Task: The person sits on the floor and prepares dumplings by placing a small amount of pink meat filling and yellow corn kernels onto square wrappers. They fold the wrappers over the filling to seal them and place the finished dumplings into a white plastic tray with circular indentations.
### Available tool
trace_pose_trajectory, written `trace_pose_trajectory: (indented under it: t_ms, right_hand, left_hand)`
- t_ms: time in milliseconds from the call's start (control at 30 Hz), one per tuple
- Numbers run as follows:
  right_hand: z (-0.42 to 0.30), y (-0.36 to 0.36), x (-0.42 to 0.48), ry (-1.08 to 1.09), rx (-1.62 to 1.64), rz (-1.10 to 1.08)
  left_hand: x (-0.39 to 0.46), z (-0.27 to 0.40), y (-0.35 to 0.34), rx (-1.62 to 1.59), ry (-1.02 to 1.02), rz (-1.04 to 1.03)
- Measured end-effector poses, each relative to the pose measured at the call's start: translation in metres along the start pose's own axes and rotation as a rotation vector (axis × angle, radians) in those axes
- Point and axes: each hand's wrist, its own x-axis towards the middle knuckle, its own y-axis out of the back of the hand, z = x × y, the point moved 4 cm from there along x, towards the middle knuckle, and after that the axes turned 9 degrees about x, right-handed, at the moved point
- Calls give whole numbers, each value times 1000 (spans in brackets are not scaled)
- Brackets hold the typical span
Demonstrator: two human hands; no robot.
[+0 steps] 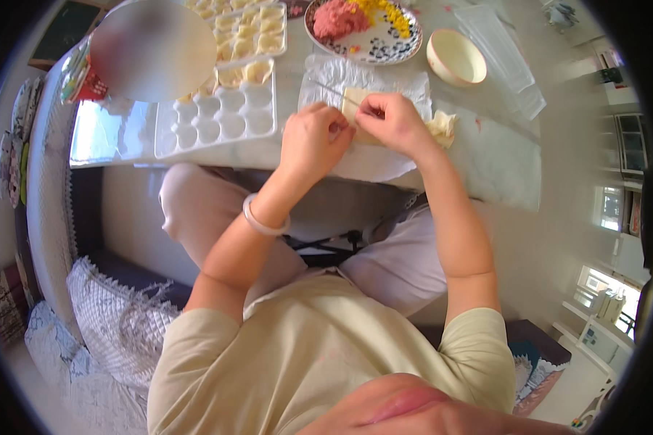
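My left hand [316, 133] is curled at the near left edge of a stack of pale, square dough wrappers [351, 100]. Its thumb and fingertips are drawn together, and whether they pinch a wrapper is hidden. Above the stack, my right hand [394, 122] has its fingers closed around one end of a thin metal stick [331, 89], which points to the far left. Under the wrappers lies crumpled white paper or plastic sheeting [321, 68]. Just right of my right hand sits a crumpled piece of dough [443, 126].
A patterned plate [378, 51] carries pink minced filling [337, 20] and yellow corn kernels [394, 19]. Beside it stands a light bowl [457, 58]. Clear plastic trays [500, 54] lie at right. At left, a white compartment tray [217, 117] has filled dumplings [257, 72] in its far row; another dumpling tray [250, 32] lies beyond.
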Motion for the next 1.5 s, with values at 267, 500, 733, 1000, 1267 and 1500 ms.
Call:
trace_pose_trajectory:
  t_ms: [267, 500, 733, 1000, 1267, 1500]
  right_hand:
    - [10, 27, -3, -423, 680, 198]
    - [17, 33, -3, -411, 546, 275]
    - [25, 25, 2, -142, 105, 252]
    - [28, 55, 5, -303, 639, 315]
    - [-3, 105, 4, 100, 909, 417]
    - [-75, 27, -2, 152, 233, -81]
  left_hand:
    - [-9, -3, 0, 25, 74, -90]
    - [1, 37, 6, 183, -346, 66]
    - [-4, 41, -3, 268, -398, -83]
    - [-13, 42, 2, 275, -438, -120]
    - [2, 39, 0, -31, -361, -231]
    - [39, 27, -9, -1953, 399, -761]
